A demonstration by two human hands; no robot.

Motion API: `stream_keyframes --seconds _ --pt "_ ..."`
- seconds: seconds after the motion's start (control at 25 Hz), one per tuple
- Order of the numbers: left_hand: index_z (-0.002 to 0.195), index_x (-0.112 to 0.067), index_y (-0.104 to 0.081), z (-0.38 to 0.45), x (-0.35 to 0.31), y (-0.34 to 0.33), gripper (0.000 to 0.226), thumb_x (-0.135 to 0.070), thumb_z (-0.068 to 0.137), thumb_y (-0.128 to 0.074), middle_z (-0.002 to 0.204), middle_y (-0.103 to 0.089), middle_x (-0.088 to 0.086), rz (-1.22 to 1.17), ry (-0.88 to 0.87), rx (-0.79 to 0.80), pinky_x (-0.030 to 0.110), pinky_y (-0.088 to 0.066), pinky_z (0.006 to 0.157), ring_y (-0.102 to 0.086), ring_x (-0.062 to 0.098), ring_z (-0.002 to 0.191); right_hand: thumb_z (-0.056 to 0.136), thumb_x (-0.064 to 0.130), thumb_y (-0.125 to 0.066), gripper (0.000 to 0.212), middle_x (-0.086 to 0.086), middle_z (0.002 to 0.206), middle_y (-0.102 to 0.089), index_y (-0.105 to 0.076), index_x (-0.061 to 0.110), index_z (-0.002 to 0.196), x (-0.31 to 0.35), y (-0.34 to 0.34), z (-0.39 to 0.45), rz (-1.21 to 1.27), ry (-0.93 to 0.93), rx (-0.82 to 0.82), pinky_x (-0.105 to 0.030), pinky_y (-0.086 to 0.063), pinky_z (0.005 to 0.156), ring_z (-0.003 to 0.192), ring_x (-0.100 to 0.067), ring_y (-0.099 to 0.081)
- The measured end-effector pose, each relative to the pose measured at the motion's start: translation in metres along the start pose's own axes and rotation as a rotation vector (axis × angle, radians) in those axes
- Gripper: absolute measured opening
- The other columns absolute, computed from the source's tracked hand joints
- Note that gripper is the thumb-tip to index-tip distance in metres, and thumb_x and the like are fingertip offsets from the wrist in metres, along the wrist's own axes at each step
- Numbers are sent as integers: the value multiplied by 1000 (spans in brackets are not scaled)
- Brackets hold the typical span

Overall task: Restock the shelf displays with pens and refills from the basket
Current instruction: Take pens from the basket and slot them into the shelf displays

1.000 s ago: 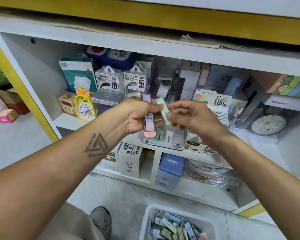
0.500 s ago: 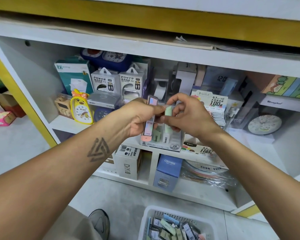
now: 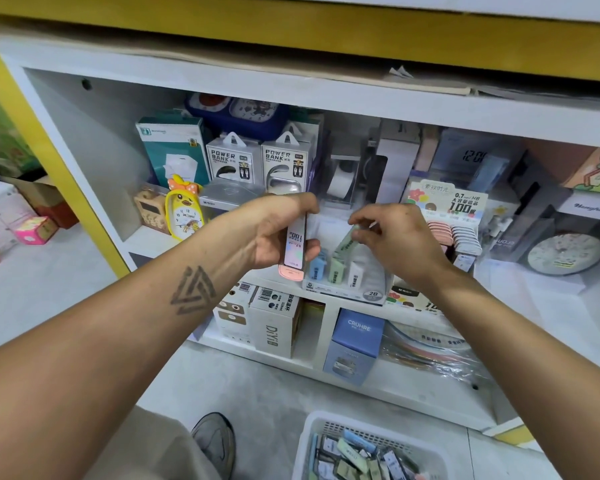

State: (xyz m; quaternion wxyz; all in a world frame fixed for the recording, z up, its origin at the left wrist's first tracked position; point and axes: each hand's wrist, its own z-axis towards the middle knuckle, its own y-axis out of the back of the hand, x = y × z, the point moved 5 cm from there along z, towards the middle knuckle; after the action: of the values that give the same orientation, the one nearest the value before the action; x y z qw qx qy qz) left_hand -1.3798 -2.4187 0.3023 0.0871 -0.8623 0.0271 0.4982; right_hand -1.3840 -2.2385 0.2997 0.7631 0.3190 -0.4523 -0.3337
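Observation:
My left hand [image 3: 279, 233] grips a pink lead-refill case [image 3: 294, 251] upright in front of the middle shelf. My right hand [image 3: 394, 242] pinches a pale green refill case [image 3: 347, 241] and holds it tilted over the clear display box [image 3: 347, 289], where blue, green and white cases stand in rows. The white basket [image 3: 368, 452] on the floor at the bottom holds several more refill cases.
The shelf [image 3: 160, 240] carries power bank boxes [image 3: 257, 161], a yellow duck clock [image 3: 183, 211], a 0.7 HB refill display [image 3: 454, 216] and a round clock [image 3: 565, 252]. Boxes fill the lower cubbies. My shoe [image 3: 215, 441] is beside the basket.
My right hand has moved right and down, taking the green case from beside the pink one into the display box. My left hand stays holding the pink case.

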Motion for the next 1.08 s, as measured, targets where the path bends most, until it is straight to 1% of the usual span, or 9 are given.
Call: stream_keyframes --seconds 0.12,0.28,0.4,0.6,0.68,0.76,0.84,0.96,1.08 --pt "101 -6 -52 0 0 7 10 -8 94 -46 82 -57 14 -32 -4 -12 35 -58 58 -59 24 60 93 8 -67 22 -6 102 -74 -71 13 114 -2 -11 0 -26 6 51 -29 -54 84 91 -20 -69" --pt "120 -2 -54 2 -1 12 25 -5 99 -41 105 -56 20 -51 -38 -34 41 -61 62 -63 29 74 90 6 -70 11 -2 86 -67 -64 14 96 -4 -17 -2 14 2 95 -39 -58 75 79 -16 -67" --pt "126 2 -52 5 -2 15 30 -4 99 -42 93 -62 20 -67 -43 -45 44 -61 64 -65 31 75 88 6 -72 7 -4 83 -71 -69 11 91 -2 -20 -2 -8 43 134 -41 -57 76 78 -20 -67" --pt "99 -11 -60 7 -5 13 8 -7 97 -54 74 -67 6 13 -78 -74 29 -52 56 -65 18 65 93 3 -61 25 -3 110 -75 -76 11 111 9 -20 -3 -186 169 209 -37 -53 92 100 -20 -68" --pt "88 -15 -59 10 -8 10 10 -8 95 -58 71 -68 4 4 -104 -82 22 -47 54 -63 14 59 97 8 -60 24 -2 107 -75 -74 14 115 8 -8 -3 41 -5 149 -34 -56 88 94 -18 -70" --pt "88 -13 -58 12 -12 1 11 -5 95 -59 80 -68 10 -115 -129 -47 25 -49 63 -62 18 70 98 20 -63 17 -7 94 -77 -71 14 112 2 1 -8 516 -261 193 -34 -61 74 80 -23 -74" --pt "94 -8 -56 10 -16 -13 10 1 93 -60 84 -66 14 -277 -152 10 26 -56 65 -63 21 76 93 17 -68 19 -17 91 -75 -68 6 109 -1 14 -16 813 -354 243 -31 -61 66 74 -29 -74" --pt "105 -4 -56 7 -16 -37 23 7 87 -64 91 -69 22 -358 -177 93 35 -62 68 -69 30 80 88 -1 -68 25 -17 91 -75 -69 3 113 -19 45 -25 896 -378 74 -24 -59 68 73 -24 -70" --pt "118 4 -59 5 -10 -62 42 3 79 -75 101 -72 23 -68 -209 97 38 -62 72 -71 32 85 89 -2 -68 26 -13 93 -76 -67 6 114 -42 82 -33 852 -382 -149 -28 -59 74 79 -23 -69"
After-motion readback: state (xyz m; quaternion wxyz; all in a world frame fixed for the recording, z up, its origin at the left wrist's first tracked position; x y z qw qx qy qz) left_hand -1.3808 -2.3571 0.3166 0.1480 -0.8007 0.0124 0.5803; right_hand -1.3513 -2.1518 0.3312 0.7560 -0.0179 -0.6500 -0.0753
